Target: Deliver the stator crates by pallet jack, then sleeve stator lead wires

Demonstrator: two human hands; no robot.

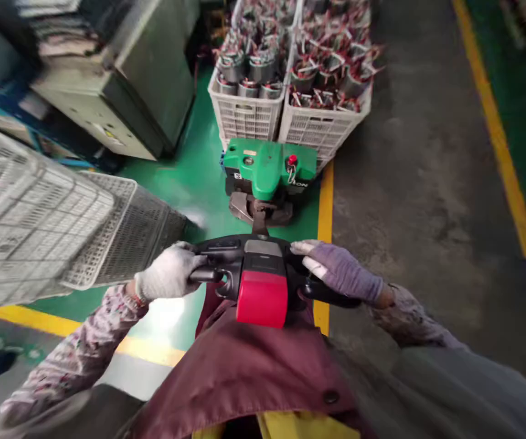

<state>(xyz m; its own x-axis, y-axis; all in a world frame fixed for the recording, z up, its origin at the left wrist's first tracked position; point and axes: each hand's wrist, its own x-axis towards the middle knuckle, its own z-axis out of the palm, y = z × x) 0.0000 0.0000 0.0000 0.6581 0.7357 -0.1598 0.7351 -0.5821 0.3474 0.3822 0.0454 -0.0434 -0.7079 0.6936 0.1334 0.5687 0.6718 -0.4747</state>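
Observation:
My left hand (pixel 169 277), in a white glove, is wrapped round the left grip of a pallet truck's black tiller handle (pixel 226 256). My right hand (pixel 338 271), in a grey-purple glove, lies closed over the handle's right grip. A red pad (pixel 263 299) fronts the handle's middle, close to my body. Ahead, the truck's green body (pixel 267 167) with a red button stands against two white plastic crates (pixel 320 125) filled with several wound motor stators.
Empty white mesh crates (pixel 38 213) are stacked at the left. A grey metal machine (pixel 120 91) stands at the back left. Yellow floor lines (pixel 325 201) border the green floor; grey concrete aisle (pixel 427 183) runs on the right, with another yellow line (pixel 495 128) beyond.

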